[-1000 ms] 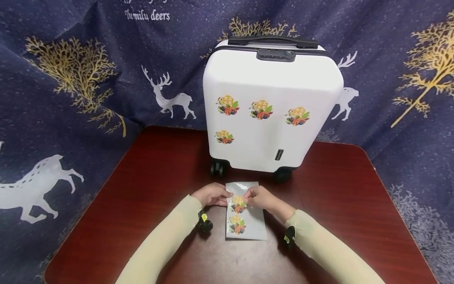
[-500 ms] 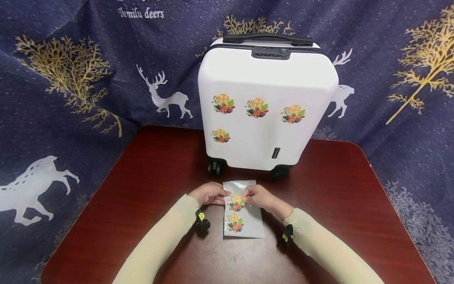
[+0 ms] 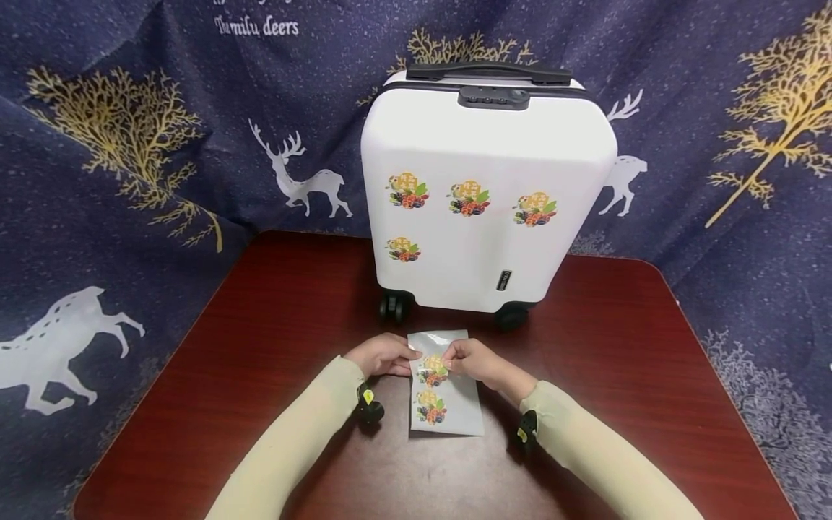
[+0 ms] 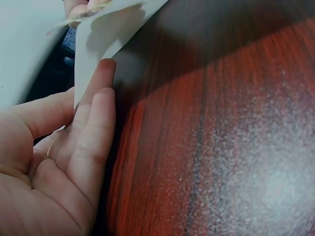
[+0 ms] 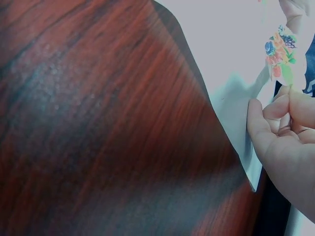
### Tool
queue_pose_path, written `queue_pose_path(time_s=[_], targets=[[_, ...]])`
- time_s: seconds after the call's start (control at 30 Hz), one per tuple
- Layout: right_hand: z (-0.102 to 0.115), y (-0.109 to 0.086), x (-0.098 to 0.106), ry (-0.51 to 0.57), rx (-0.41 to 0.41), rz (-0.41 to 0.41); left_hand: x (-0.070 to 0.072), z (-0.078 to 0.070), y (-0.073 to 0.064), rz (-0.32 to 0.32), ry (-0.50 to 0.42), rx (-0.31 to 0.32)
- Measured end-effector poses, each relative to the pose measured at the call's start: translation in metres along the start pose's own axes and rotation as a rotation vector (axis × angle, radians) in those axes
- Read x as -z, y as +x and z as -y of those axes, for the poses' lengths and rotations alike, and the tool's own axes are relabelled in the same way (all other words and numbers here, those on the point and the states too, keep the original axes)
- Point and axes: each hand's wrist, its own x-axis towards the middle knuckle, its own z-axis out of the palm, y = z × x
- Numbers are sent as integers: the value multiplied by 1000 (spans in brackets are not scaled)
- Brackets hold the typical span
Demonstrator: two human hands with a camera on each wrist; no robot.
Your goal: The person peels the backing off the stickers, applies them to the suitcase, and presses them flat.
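Observation:
A white sticker sheet (image 3: 458, 404) lies in front of the suitcase, with two fruit-printed stickers on its left half. My left hand (image 3: 386, 354) pinches the sheet's left edge, its thumb on top and fingers underneath, as the left wrist view also shows. With thumb and forefinger, my right hand (image 5: 290, 132) pinches the edge of the upper fruit sticker (image 5: 280, 54), which stands partly lifted off the sheet. The lower sticker (image 3: 431, 409) lies flat. Beyond the hands stands a white suitcase (image 3: 448, 274) bearing several matching stickers on its front.
The suitcase stands upright on black wheels (image 3: 393, 306) at the back of the red-brown wooden table (image 3: 299, 289). Behind it hangs a dark blue cloth (image 3: 214, 87) printed with deer and golden trees. A black wrist camera (image 3: 370, 410) sits on the left wrist.
The head view has shifted slightly, so the whole scene sits a little further left. Both hands keep their places on the sheet and the upper sticker, with little visible movement.

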Motion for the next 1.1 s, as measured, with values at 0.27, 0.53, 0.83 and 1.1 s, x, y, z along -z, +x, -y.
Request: queue_pose_path(time_s=[0.27, 0.53, 0.83, 1.1], targets=[[-3, 1, 2, 49, 32, 27, 1, 1, 1, 16, -11, -20], [-7, 4, 4, 92, 25, 55, 2, 1, -1, 18, -5, -27], [-8, 4, 4, 102, -26, 37, 2, 2, 0, 5, -5, -26], [-7, 4, 1, 98, -45, -6, 0, 2, -2, -6, -1, -21]])
